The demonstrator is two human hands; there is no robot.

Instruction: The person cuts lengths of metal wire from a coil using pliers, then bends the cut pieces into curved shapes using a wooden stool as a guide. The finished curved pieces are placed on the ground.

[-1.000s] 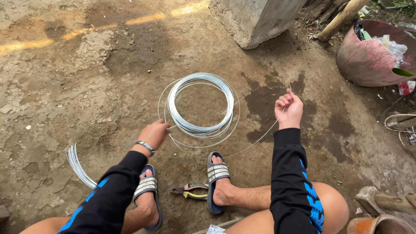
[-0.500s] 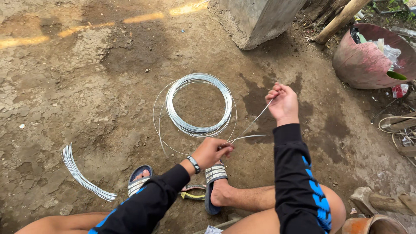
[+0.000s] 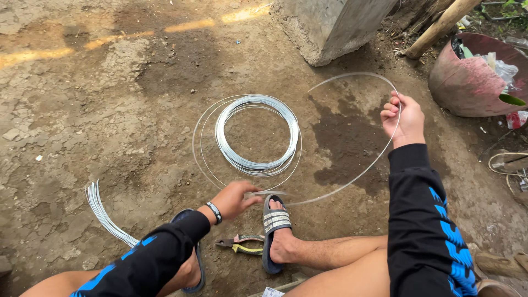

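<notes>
A bundle of cut wires (image 3: 107, 217) lies left of the wire coil (image 3: 257, 135). The left hand (image 3: 234, 199) pinches a strand below the coil; the right hand (image 3: 404, 118) grips its arc at the right. Most of the coil is uncut.

Two hands are showing: the left hand (image 3: 234, 199) at seven o'clock, the right hand (image 3: 403, 117) at three o'clock. One wire coil (image 3: 257, 135) is lying at centre, one bundle of cut wires (image 3: 104, 215) at eight o'clock, one pair of pliers (image 3: 240, 245) at six, two sandals (image 3: 274, 231).
</notes>
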